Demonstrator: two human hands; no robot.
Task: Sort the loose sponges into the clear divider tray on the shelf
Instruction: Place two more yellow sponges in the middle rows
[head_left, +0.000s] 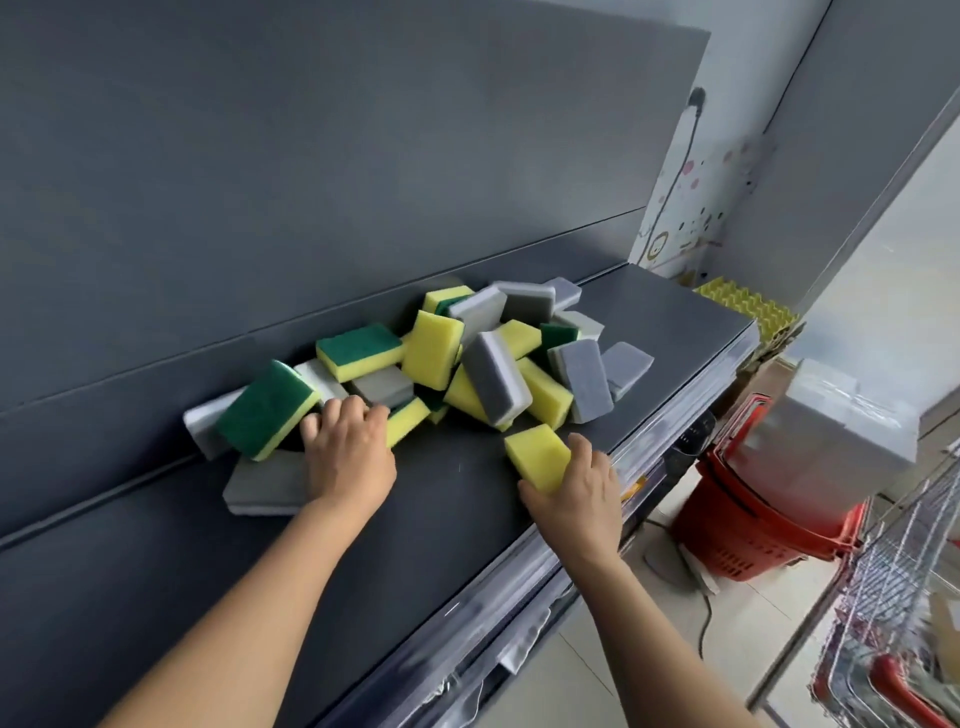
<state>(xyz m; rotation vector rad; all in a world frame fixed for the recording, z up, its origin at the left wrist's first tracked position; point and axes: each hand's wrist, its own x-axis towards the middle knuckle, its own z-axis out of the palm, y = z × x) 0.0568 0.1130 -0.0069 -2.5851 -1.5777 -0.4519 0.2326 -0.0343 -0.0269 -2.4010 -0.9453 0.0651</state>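
A loose heap of sponges (467, 358) lies on the dark shelf (441, 519), against its back panel. Some are yellow with a green scouring face, others grey. My right hand (582, 488) grips one yellow sponge (537, 454) at the front of the heap, near the shelf's front edge. My left hand (348, 452) rests on the left part of the heap with its fingers curled over sponges, next to a large green-faced sponge (265, 410) and a grey sponge (260, 488). What its fingers hold is hidden. No clear divider tray shows in this view.
The shelf's front edge (675, 426) carries clear plastic strips. Red shopping baskets (748, 525) stand on the floor at the right, with a white box (831, 431) above them. A yellow egg tray (748, 306) sits past the shelf's far end. A wire cart (893, 597) fills the lower right.
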